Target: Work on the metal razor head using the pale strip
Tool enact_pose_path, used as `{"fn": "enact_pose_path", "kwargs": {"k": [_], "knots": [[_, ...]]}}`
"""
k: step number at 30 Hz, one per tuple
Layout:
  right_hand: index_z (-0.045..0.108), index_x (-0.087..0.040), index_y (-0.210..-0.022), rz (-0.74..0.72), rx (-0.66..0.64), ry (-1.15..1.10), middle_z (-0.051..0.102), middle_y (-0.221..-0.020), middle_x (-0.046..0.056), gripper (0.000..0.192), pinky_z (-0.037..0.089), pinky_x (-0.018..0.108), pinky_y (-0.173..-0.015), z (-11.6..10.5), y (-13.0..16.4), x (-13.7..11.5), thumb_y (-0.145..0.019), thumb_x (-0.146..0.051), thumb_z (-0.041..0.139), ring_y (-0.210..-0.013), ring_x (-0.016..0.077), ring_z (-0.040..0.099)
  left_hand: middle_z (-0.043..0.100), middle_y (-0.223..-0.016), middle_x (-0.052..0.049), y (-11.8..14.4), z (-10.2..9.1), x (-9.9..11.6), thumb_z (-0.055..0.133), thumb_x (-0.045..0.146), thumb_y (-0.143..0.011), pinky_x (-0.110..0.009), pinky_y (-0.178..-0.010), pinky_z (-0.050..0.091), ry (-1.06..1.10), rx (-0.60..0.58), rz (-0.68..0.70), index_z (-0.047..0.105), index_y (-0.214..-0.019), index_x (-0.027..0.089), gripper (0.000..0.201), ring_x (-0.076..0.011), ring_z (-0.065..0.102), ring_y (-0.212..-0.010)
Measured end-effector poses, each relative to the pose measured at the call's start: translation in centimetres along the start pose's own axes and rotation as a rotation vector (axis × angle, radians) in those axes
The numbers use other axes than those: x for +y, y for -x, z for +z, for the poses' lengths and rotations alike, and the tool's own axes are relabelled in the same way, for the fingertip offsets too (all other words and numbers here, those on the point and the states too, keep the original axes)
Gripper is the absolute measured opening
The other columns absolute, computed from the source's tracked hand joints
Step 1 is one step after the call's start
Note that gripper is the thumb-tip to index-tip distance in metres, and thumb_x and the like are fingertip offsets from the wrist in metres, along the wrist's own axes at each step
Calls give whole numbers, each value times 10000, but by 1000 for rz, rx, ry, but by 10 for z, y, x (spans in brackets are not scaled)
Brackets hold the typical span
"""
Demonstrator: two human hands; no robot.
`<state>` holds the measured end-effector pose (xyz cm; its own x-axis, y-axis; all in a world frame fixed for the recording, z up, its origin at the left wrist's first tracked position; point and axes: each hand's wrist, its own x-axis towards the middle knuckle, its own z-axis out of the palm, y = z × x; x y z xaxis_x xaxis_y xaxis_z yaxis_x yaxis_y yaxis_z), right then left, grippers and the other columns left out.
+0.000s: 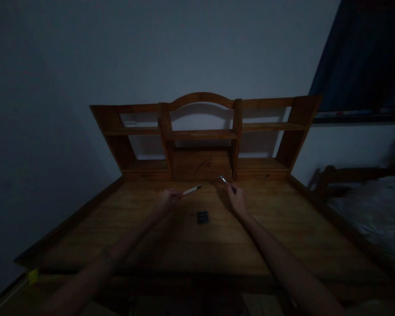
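Dim desk [151, 245] | left hand [166, 201] grips pen [192, 190] | right hand [237, 197] grips unclear metal tool [222, 179]

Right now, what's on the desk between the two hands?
A small dark block lies flat on the wooden desk, apart from both hands. The left hand holds a pale stick, the right hand a small shiny piece. Too dim to identify them.
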<state>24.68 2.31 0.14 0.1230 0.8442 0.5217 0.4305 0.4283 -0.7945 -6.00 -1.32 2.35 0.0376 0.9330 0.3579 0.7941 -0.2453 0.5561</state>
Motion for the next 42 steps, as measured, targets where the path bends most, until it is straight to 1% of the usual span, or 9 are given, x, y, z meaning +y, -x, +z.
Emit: {"fn": "enact_pose_path", "kwargs": {"k": [3, 6, 11, 17, 22, 24, 28, 36, 42], "knots": [[556, -159, -629, -9, 3, -8, 453, -573, -22, 484, 265, 243, -535, 1, 2, -1, -907, -540, 444, -557, 120, 421, 760, -973, -51, 14, -14, -23, 601, 365, -814, -289, -741, 481, -46, -78, -26, 765, -1000, 228, 284, -227, 684, -842], [539, -165, -612, -20, 3, -14, 447, -566, -23, 486, 263, 243, -536, 2, 3, -2, -907, -539, 443, -558, 120, 423, 749, -1033, -58, 26, -16, -41, 587, 382, -808, -324, -798, 507, -46, -172, -84, 758, -1022, 220, 319, -257, 694, -923], [522, -169, -602, -40, 3, -18, 450, -558, -20, 492, 258, 246, -536, 2, 3, -3, -912, -541, 434, -555, 121, 418, 749, -1029, -72, 32, -11, -46, 621, 379, -775, -359, -822, 521, -46, -176, -121, 753, -1033, 195, 343, -280, 699, -924], [504, -172, -591, -53, 7, -27, 442, -551, -26, 491, 242, 247, -527, 3, 4, -4, -915, -534, 436, -543, 115, 402, 740, -1065, -72, 16, -6, -23, 665, 343, -743, -347, -858, 521, -14, -135, -107, 731, -1083, 185, 381, -279, 691, -974], [519, -169, -590, -49, -3, -28, 444, -545, -27, 500, 238, 248, -522, 4, 3, -3, -915, -539, 432, -541, 117, 402, 731, -1091, -67, 19, 22, 20, 606, 367, -803, -330, -861, 527, 225, -219, -15, 658, -1199, 182, 440, -232, 686, -983], [529, -167, -598, -53, -5, -28, 452, -553, -25, 497, 242, 247, -524, 4, 3, -4, -916, -536, 430, -543, 116, 402, 739, -1054, -51, 25, 35, 37, 604, 330, -797, -310, -840, 524, 248, -292, 32, 672, -1176, 197, 406, -212, 691, -934], [539, -165, -613, -47, -1, -37, 449, -557, -26, 495, 247, 241, -528, 3, 3, -6, -916, -541, 432, -546, 116, 408, 753, -941, -30, 33, 48, 61, 665, 287, -732, -275, -739, 497, 135, -387, 61, 755, -936, 208, 237, -211, 681, -833], [499, -170, -593, -73, -7, -27, 405, -549, -35, 488, 232, 241, -525, 5, 4, -5, -919, -528, 439, -538, 109, 389, 736, -899, -44, 30, 48, 63, 730, 282, -665, -257, -660, 437, -61, -394, -19, 753, -892, 173, 252, -208, 652, -803], [506, -170, -604, -76, -21, -41, 421, -560, -32, 481, 242, 239, -527, 5, 5, -6, -921, -524, 430, -542, 109, 390, 730, -768, -15, 12, 51, 62, 794, 305, -556, -233, -570, 400, -62, -539, -16, 744, -804, 181, 282, -198, 646, -709]]}}
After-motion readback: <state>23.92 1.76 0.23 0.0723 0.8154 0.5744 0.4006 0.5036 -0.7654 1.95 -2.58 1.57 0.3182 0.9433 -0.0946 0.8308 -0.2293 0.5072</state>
